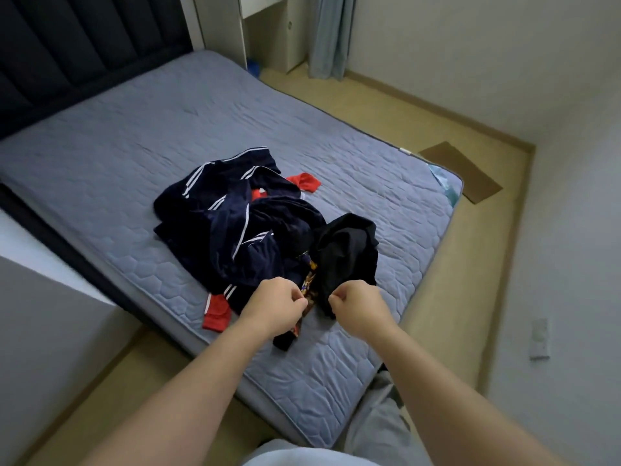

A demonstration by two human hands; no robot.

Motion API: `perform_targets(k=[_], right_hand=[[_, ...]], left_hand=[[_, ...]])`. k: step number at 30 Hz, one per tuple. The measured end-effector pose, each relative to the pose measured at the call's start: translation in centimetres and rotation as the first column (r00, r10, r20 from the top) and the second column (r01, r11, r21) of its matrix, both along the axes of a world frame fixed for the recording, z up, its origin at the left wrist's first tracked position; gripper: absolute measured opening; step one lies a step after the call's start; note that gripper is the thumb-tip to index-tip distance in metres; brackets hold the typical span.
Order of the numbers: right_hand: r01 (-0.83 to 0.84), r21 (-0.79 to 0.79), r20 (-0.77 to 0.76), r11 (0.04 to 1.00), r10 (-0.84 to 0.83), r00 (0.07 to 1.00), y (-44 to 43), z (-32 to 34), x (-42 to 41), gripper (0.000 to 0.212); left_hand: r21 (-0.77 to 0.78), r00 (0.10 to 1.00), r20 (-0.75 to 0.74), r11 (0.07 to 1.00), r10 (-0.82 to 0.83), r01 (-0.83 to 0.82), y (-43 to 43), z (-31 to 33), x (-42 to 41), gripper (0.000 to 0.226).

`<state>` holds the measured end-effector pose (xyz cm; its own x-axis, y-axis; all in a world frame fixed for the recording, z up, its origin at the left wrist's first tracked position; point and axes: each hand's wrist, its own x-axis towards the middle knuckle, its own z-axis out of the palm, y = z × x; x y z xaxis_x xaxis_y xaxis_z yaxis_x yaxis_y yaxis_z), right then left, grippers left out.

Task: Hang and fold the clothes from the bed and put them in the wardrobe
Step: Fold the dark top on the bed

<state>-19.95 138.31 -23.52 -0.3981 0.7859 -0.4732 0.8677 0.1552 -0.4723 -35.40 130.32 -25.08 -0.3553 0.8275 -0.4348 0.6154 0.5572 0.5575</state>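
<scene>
A: What are the fingers doing?
B: Both sets are curled tight. The left hand (pixel 274 302) and the right hand (pixel 356 306) each pinch an edge of the black garment (pixel 346 257), knuckles close together (a colourful print (pixel 307 286) shows in the gap).
A: Where are the other clothes?
B: A navy tracksuit (pixel 235 227) with white stripes and red cuffs lies heaped just behind, touching the black garment, on the grey quilted bed (pixel 134 136); a dark headboard (pixel 67 45) stands far left
</scene>
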Motion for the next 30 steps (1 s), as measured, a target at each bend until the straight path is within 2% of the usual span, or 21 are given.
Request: perform_targets(k=[4,8,15,19,22,24,28,30], right_hand=[[-0.082,-0.091,-0.002,0.992,0.083,0.997,9.1,-5.2,-0.9,0.028],[-0.204,-0.219,0.053,0.954,0.220,0.974,17.5,-10.6,-0.9,0.029],[-0.346,-0.348,0.111,0.871,0.405,0.908,28.3,-17.1,-1.9,0.034],[-0.336,-0.355,0.046,0.873,0.375,0.926,33.5,-21.2,-5.1,0.017],[-0.288,-0.334,0.003,0.897,0.307,0.952,37.4,-25.6,-8.2,0.024],[-0.255,-0.310,-0.047,0.916,0.253,0.966,39.8,-29.5,-10.8,0.031],[-0.220,-0.257,-0.110,0.941,0.197,0.974,44.4,-38.5,-17.1,0.033],[-0.259,-0.221,-0.043,0.940,0.256,0.966,46.1,-43.0,-20.5,0.033]], left_hand=[[-0.101,0.987,0.037,0.984,0.153,-0.149,6.5,-4.5,0.4,0.024],[-0.230,0.939,0.016,0.915,0.343,-0.331,12.1,-8.8,2.3,0.023],[-0.332,0.856,0.020,0.811,0.516,-0.481,20.9,-13.2,3.8,0.023],[-0.356,0.856,0.014,0.802,0.517,-0.479,24.8,-17.0,2.8,0.018],[-0.301,0.841,0.007,0.803,0.541,-0.514,27.7,-21.7,1.2,0.011],[-0.293,0.832,0.027,0.800,0.554,-0.524,29.6,-25.3,0.2,0.014],[-0.272,0.730,0.142,0.735,0.669,-0.621,32.7,-32.1,-0.9,0.018],[-0.256,0.680,0.172,0.699,0.713,-0.668,33.4,-35.0,-1.0,0.017]])
